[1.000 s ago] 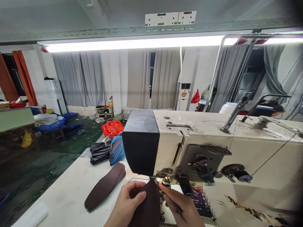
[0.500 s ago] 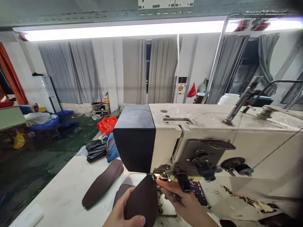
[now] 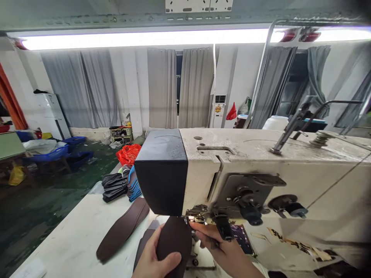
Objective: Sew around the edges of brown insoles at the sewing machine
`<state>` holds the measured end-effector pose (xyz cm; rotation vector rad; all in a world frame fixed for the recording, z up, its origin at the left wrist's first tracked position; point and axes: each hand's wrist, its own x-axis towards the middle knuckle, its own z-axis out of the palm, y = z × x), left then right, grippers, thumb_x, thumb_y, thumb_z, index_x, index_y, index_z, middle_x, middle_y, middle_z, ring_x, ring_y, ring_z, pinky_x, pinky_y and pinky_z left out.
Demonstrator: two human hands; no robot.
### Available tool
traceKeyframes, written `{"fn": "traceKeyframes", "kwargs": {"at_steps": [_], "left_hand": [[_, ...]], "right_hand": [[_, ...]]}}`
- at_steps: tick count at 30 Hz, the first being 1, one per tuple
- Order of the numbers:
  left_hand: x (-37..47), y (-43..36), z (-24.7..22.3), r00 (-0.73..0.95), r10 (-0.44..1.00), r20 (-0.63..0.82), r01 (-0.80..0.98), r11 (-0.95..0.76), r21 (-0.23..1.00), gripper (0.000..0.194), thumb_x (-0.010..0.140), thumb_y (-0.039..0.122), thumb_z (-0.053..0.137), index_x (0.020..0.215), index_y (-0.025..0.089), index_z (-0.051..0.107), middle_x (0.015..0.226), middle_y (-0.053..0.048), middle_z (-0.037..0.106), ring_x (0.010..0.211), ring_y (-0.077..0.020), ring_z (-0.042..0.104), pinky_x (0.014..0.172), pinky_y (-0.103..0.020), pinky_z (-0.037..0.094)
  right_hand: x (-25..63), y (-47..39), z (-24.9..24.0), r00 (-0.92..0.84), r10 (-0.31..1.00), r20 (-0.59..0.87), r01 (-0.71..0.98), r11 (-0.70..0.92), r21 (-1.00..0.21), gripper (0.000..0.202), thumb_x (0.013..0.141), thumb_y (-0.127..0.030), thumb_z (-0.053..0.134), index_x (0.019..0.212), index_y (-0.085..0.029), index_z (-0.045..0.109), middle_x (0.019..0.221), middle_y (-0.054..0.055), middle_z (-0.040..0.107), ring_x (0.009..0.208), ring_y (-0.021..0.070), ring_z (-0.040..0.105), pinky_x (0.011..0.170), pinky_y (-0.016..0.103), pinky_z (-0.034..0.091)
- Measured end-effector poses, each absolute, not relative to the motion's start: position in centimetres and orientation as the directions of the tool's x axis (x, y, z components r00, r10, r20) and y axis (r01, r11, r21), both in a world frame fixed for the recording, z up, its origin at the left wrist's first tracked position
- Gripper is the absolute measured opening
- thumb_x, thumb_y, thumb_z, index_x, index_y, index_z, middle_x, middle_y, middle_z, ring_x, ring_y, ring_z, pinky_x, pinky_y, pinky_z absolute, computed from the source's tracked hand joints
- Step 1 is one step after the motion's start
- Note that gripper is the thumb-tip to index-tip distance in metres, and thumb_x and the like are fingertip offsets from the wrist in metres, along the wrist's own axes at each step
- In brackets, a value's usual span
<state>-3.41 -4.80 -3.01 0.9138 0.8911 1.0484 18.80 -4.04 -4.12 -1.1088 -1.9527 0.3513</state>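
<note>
A dark brown insole lies under the needle area of a sewing machine, its upper end at the presser foot. My left hand grips the insole from the left, thumb on top. My right hand is at the other side, its index fingertip by the insole's edge near the presser foot. The other fingers curl round a small dark object that I cannot make out. Another brown insole rests flat on the white table to the left. More dark pieces are partly hidden behind my left hand.
Bundled black pieces and a blue-edged stack of insoles stand at the table's far edge, beside a red plastic bag. A metal thread stand rises behind the machine. A white packet lies at the lower left.
The held insole has turned, from leaning right to more upright at the presser foot, and my left hand has turned with it. My right hand stays by the edge. The view has shifted slightly.
</note>
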Motion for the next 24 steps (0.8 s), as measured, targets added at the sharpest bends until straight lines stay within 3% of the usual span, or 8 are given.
{"fn": "traceKeyframes", "kwargs": {"at_steps": [6, 10, 13, 18, 24], "left_hand": [[-2.4, -3.1, -4.5, 0.211, 0.976, -0.056, -0.295, 0.118, 0.948, 0.067, 0.059, 0.041, 0.081, 0.116, 0.017, 0.057, 0.112, -0.014, 0.070, 0.103, -0.0305, 0.065, 0.090, -0.038, 0.051], [-1.4, -2.7, -5.8, 0.014, 0.996, -0.087, -0.218, 0.088, 0.972, 0.072, 0.061, 0.042, 0.079, 0.122, 0.017, 0.052, 0.126, -0.015, 0.063, 0.118, -0.0319, 0.057, 0.096, -0.037, 0.049], [-0.4, -3.1, -5.9, -0.085, 0.996, -0.023, -0.167, 0.008, 0.986, 0.077, 0.062, 0.046, 0.077, 0.127, 0.018, 0.048, 0.134, -0.015, 0.057, 0.125, -0.0325, 0.051, 0.097, -0.036, 0.048], [0.6, -4.3, -4.8, -0.021, 1.000, 0.016, -0.236, -0.021, 0.972, 0.068, 0.064, 0.050, 0.074, 0.120, 0.020, 0.052, 0.122, -0.014, 0.065, 0.114, -0.0319, 0.060, 0.093, -0.038, 0.050], [-0.4, -4.9, -2.9, 0.187, 0.978, -0.096, -0.378, 0.162, 0.912, 0.063, 0.057, 0.046, 0.082, 0.107, 0.021, 0.054, 0.094, -0.009, 0.075, 0.087, -0.0236, 0.069, 0.079, -0.032, 0.054]], "right_hand": [[19.1, -3.6, -5.0, -0.280, 0.795, 0.539, 0.552, 0.592, -0.587, 0.037, 0.085, -0.015, 0.053, 0.117, -0.025, 0.069, 0.089, 0.004, 0.076, 0.059, 0.0134, 0.068, 0.061, 0.022, 0.060], [18.8, -3.6, -4.8, -0.252, 0.798, 0.548, 0.528, 0.588, -0.613, 0.034, 0.089, -0.024, 0.053, 0.120, -0.027, 0.068, 0.092, 0.004, 0.077, 0.062, 0.0143, 0.070, 0.056, 0.019, 0.059], [18.5, -3.9, -4.0, -0.265, 0.787, 0.557, 0.535, 0.601, -0.594, 0.032, 0.090, -0.027, 0.052, 0.117, -0.027, 0.070, 0.086, 0.004, 0.077, 0.056, 0.0124, 0.068, 0.055, 0.018, 0.058], [18.2, -4.3, -3.2, -0.233, 0.798, 0.556, 0.573, 0.575, -0.584, 0.029, 0.089, -0.024, 0.053, 0.110, -0.025, 0.073, 0.084, 0.004, 0.077, 0.062, 0.0137, 0.071, 0.059, 0.019, 0.058], [18.5, -4.0, -3.9, -0.243, 0.800, 0.549, 0.594, 0.570, -0.567, 0.029, 0.089, -0.023, 0.053, 0.113, -0.024, 0.071, 0.077, 0.002, 0.075, 0.055, 0.0117, 0.068, 0.061, 0.020, 0.057]]}}
